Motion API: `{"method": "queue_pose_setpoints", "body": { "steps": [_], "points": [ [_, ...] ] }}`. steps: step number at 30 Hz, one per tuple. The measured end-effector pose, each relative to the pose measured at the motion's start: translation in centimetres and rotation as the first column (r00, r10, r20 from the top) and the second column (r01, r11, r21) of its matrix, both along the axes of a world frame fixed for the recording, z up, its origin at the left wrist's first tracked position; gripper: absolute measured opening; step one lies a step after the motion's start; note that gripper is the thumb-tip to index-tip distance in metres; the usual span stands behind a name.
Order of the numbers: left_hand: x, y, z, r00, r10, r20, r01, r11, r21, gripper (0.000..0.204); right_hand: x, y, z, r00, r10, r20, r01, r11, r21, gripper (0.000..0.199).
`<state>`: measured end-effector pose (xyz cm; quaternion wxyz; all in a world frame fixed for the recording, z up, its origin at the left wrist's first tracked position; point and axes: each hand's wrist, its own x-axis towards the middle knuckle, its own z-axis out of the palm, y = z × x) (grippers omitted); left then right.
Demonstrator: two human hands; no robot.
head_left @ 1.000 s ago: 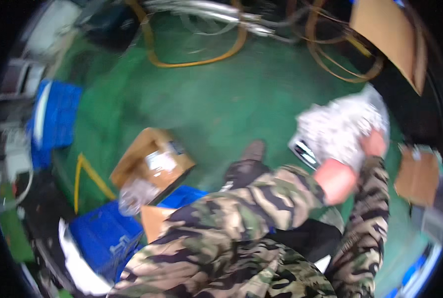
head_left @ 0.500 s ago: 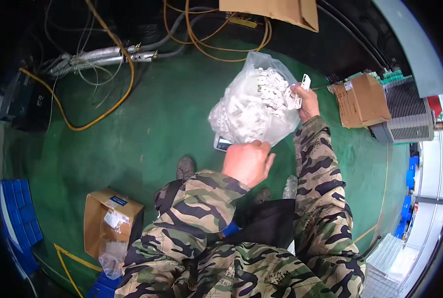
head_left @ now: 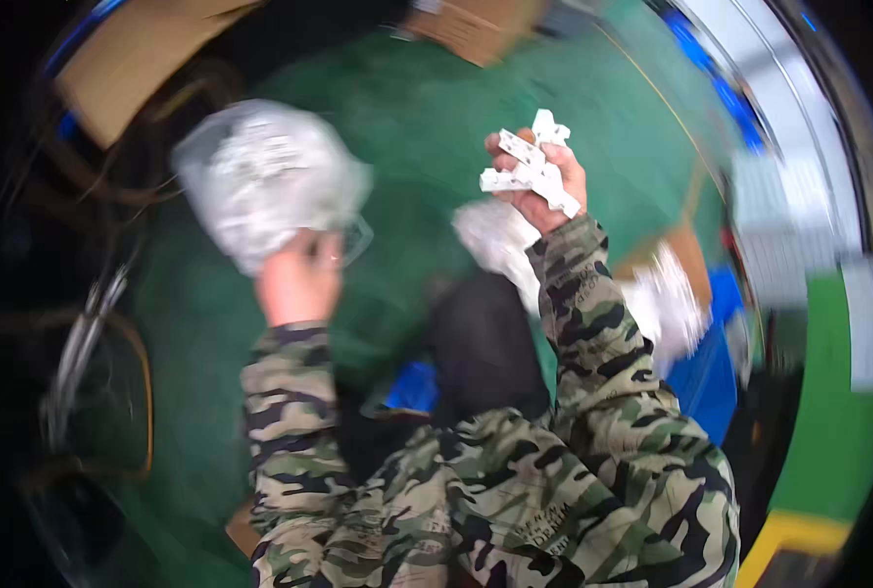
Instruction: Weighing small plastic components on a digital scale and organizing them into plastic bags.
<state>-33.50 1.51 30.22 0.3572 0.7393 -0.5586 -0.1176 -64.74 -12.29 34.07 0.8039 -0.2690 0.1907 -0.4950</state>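
A clear plastic bag (head_left: 280, 186) full of small white plastic parts is at the left, blurred by motion. My left hand (head_left: 301, 279) grips its near edge, the fingers partly hidden against the bag. To the right of the bag, my right hand (head_left: 544, 186) is palm up, with its fingers curled round several white plastic parts (head_left: 523, 169). These parts are flat and slotted, and they lie across the palm and fingers, apart from the bag.
Another clear bag of white pieces (head_left: 500, 235) lies beyond my knee. At the right stand a cardboard box (head_left: 686, 257) with plastic wrap and a blue bin (head_left: 703, 382). Cables and a yellow hose (head_left: 147, 392) run along the left. A carton (head_left: 481, 29) is at the far side.
My view has swung to the right. My right hand has come away from the bag with several white parts in it and turned palm up. My left hand remains at the bag's near edge.
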Motion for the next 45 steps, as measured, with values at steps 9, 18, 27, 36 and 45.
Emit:
{"method": "queue_pose_setpoints", "body": {
  "steps": [9, 18, 27, 36, 45],
  "points": [
    [-3.1, -1.5, -0.8, 0.953, -0.285, 0.108, 0.297, 0.948, -0.115, 0.021, -37.3, 26.8, 0.5, 0.678, -0.721, -0.147, 0.71, 0.693, -0.124, 0.041],
    [-3.5, 0.7, -2.5, 0.952, -0.302, 0.049, 0.292, 0.945, 0.15, 0.024, -50.8, 37.9, -10.1, 0.403, -0.86, -0.313, 0.915, 0.386, 0.118, 0.034],
    [-0.3, 1.4, -4.7, 0.889, -0.298, 0.349, 0.152, 0.909, 0.387, 0.031, -47.5, 48.5, -22.6, 0.544, -0.499, -0.674, 0.839, 0.303, 0.452, 0.034],
    [-4.1, 2.7, -1.6, 0.864, -0.321, 0.388, 0.101, 0.866, 0.49, 0.04, -47.6, 46.3, -27.4, 0.311, 0.065, -0.948, 0.808, 0.507, 0.3, 0.033],
    [-1.7, 8.0, 1.3, 0.979, 0.126, 0.163, -0.149, 0.979, 0.139, 0.026, -52.9, 43.8, -27.6, -0.031, 0.315, -0.949, 0.808, 0.566, 0.161, 0.033]
  ]
}}
